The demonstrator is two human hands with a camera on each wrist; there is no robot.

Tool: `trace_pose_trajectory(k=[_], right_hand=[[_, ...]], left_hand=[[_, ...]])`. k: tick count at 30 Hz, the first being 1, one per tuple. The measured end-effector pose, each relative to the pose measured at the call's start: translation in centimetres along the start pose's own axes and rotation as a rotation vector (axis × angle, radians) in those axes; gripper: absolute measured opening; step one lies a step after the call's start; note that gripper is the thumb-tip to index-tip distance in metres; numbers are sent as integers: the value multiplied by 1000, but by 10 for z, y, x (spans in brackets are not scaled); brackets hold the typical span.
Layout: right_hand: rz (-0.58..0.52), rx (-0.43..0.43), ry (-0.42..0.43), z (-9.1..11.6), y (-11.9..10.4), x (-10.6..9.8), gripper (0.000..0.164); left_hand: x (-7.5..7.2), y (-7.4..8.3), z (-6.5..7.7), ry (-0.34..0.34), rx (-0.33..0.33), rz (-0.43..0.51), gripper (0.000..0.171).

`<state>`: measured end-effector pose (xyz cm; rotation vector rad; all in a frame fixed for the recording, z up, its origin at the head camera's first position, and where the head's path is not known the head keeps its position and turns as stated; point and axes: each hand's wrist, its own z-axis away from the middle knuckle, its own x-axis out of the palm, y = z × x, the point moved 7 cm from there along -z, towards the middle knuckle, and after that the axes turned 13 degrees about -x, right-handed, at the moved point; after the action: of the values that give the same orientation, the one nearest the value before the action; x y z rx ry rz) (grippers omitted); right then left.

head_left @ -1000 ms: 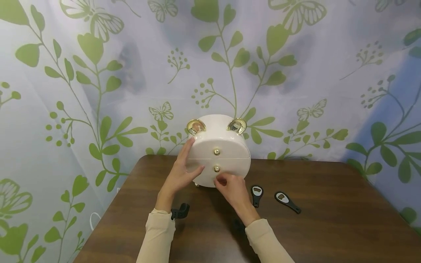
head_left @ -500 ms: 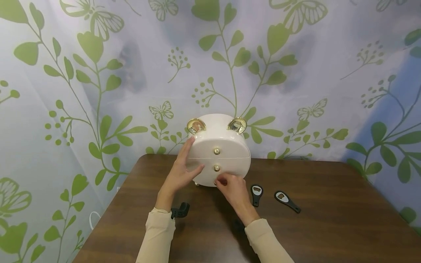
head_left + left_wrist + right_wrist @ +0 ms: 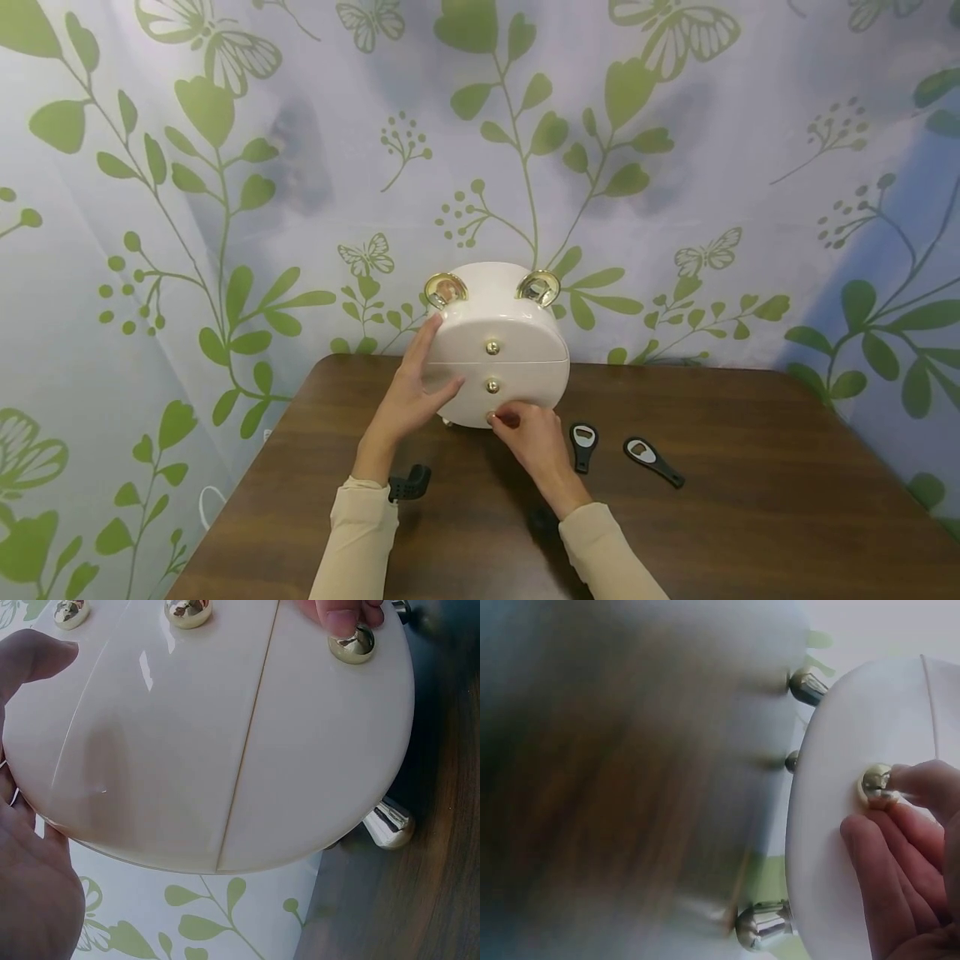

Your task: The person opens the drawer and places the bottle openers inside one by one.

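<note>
Compared with a second ago, hardly anything is changing: the right hand (image 3: 534, 437) is keeping its thumb and fingertips pinched on the lowest knob (image 3: 876, 784), and the bottom drawer (image 3: 322, 750) is looking flush, so it is apparently not sliding out. The left hand (image 3: 405, 402) is spreading its fingers along the box's left side. The white box (image 3: 525, 342) is standing at frame centre on the table (image 3: 750, 467). Three knobs are lining its front; two gold ears (image 3: 538, 287) are topping it; two bottle openers (image 3: 654, 462) are lying lower right.
</note>
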<state>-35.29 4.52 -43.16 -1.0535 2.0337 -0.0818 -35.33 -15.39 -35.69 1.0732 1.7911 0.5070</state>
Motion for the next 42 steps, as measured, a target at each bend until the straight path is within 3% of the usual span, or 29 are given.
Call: trace_pose_trajectory(k=[8,23,42], right_hand=[[48,-35,4,-1,-7,0,7],[-52,67,9,3,-4,5,13],[-52,-20,24,1,0,6,12]], left_hand=[[0,-1,0,5,-9,0,98],[0,-1,0,1,-2,14,96],[0,-1,-1,3,12,14,96]])
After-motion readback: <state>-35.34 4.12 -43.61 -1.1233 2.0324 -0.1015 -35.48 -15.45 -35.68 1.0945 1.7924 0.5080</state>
